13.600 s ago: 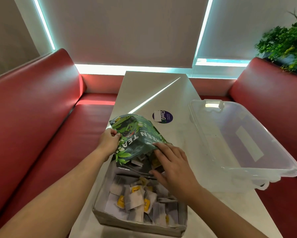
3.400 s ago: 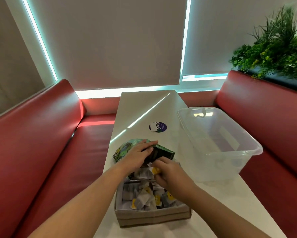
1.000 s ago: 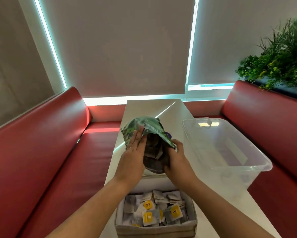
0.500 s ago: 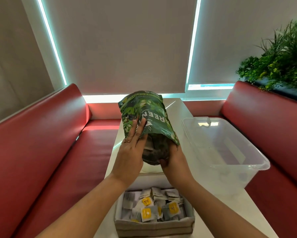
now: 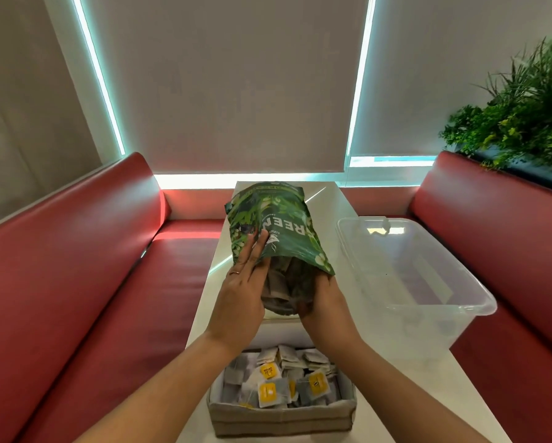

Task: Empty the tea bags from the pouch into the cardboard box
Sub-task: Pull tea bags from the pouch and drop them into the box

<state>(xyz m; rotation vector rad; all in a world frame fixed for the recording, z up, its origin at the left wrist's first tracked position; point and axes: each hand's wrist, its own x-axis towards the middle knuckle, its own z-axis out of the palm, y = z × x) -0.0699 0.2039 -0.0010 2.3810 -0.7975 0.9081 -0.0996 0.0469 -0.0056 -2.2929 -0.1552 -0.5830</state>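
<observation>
I hold the green leaf-printed tea pouch (image 5: 277, 228) upside down in the air, its open mouth facing me and down, above the table. My left hand (image 5: 245, 289) lies flat on the pouch's left side, a ring on one finger. My right hand (image 5: 322, 298) grips the pouch's lower right edge at the mouth. Dim tea bags show inside the mouth. Below my wrists the cardboard box (image 5: 281, 417) stands near the table's front edge, filled with several tea bags (image 5: 277, 378), some with yellow tags.
A clear plastic tub (image 5: 412, 270) stands on the white table (image 5: 396, 407) to the right of the pouch. Red padded benches (image 5: 76, 282) flank the table on both sides. A green plant (image 5: 523, 116) stands behind the right bench.
I lifted the pouch higher off the box and tipped it more upright, mouth downward. My view tilted up a little; the box stays in place.
</observation>
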